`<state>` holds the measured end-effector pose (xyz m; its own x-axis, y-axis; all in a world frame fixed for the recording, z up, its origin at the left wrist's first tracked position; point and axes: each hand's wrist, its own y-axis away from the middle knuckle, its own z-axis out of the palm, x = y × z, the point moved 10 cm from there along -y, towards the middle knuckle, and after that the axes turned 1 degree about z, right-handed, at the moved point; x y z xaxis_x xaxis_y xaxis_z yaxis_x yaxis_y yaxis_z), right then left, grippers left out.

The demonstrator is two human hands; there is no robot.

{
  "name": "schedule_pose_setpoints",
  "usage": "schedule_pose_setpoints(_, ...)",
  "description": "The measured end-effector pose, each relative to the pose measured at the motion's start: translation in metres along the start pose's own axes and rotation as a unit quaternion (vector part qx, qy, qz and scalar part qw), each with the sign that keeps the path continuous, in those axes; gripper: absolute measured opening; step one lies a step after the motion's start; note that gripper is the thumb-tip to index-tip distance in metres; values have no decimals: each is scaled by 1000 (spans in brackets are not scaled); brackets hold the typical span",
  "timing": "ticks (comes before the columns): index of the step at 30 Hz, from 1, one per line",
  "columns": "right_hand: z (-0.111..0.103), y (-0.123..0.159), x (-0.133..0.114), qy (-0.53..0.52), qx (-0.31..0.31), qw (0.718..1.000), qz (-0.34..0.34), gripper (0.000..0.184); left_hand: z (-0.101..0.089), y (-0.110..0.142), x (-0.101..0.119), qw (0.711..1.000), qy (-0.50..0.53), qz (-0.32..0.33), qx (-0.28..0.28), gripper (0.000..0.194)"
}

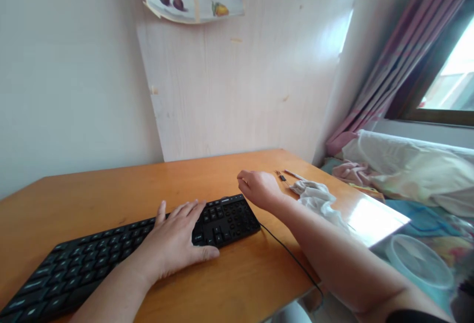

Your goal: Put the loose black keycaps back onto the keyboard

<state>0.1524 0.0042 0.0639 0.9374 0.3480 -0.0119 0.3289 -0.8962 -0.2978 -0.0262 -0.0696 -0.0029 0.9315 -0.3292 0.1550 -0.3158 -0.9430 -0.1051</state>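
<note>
A black keyboard point(111, 249) lies across the orange wooden desk point(122, 184). My left hand point(174, 241) rests flat on the keyboard's right part, fingers stretched out and thumb on the desk at the front edge. My right hand point(259, 187) hovers just behind the keyboard's right end with its fingers curled inward; whether anything is in them is hidden. The keyboard's black cable point(292, 256) runs from the right end towards the desk's front edge, passing under my right forearm.
A crumpled grey cloth point(314, 197) lies on the desk's right side, with a pen point(294, 174) and a small dark item point(281, 177) behind it. A wooden board point(240, 91) leans on the wall. Bedding point(411, 170), a clear plastic tub point(418, 263) and a curtain point(400, 66) are right.
</note>
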Motion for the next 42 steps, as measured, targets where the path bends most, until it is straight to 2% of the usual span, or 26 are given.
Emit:
schedule_pose_setpoints(4,-32,-3,19,-27,71,997,27,35,-1,0,3,1000,-1,-1,-4,108)
schedule_pose_setpoints(6,-47,-2,36,-30,90,994,50,35,-1,-1,2,1000,-5,-4,-10,109)
schedule_pose_setpoints(9,-67,4,70,-25,108,990,87,37,0,-3,1,1000,-11,-3,-10,109)
schedule_pose_setpoints(12,-71,21,117,4,98,983,156,39,0,-4,2,1000,-9,4,0,108)
schedule_pose_setpoints(14,-66,40,150,41,81,974,209,40,-1,-4,4,1000,-5,7,9,108)
schedule_pose_setpoints(18,-37,83,207,95,37,955,280,43,-6,-4,11,999,1,20,38,105)
schedule_pose_setpoints(22,3,117,250,103,-12,942,318,50,-12,-6,15,996,5,25,81,100)
schedule_pose_setpoints(25,26,129,270,87,-42,940,326,39,-17,-7,17,992,3,31,119,92)
schedule_pose_setpoints(28,32,125,268,59,-44,953,294,23,-24,-6,20,987,3,41,155,82)
schedule_pose_setpoints(32,9,116,238,40,15,966,254,22,-34,-3,26,978,11,63,200,65)
schedule_pose_setpoints(37,-26,105,168,-9,104,980,170,19,-43,0,37,964,83,99,233,47)
schedule_pose_setpoints(42,-43,89,90,-88,155,983,51,8,-44,1,50,942,218,119,227,31)
